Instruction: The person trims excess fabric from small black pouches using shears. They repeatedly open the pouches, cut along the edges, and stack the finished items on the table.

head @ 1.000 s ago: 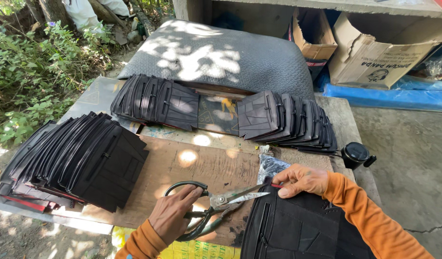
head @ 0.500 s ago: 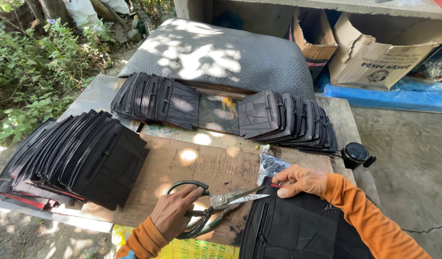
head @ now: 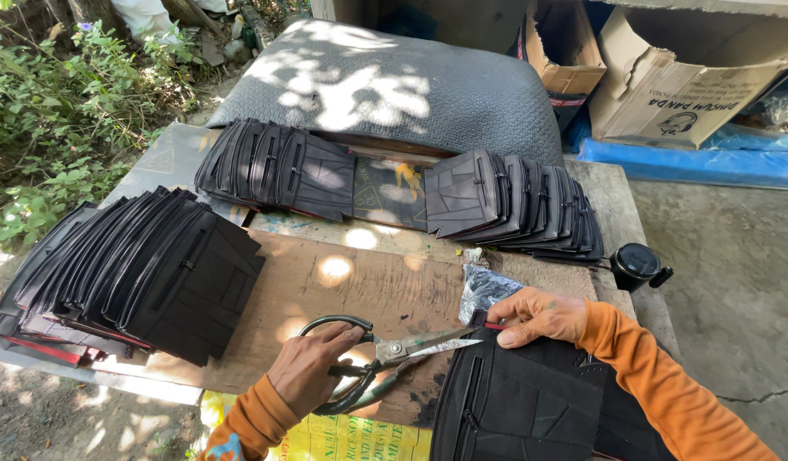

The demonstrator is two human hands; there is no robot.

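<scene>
Head view: left hand (head: 313, 367) grip closed through handles of scissors (head: 385, 358), blades parted, tips at top edge of black stitched piece (head: 513, 401) lying at surface's near right edge. Right hand (head: 539, 314) pinches that piece's top edge, fingers clamped on it beside red trim. Judged: trimming in progress; cut on this piece unfinished. Fanned stack of like pieces (head: 129, 273) at left edge, two more rows (head: 278, 166) (head: 513, 201) along far edge. Piece looks flat, dark, panelled, with zip line.
</scene>
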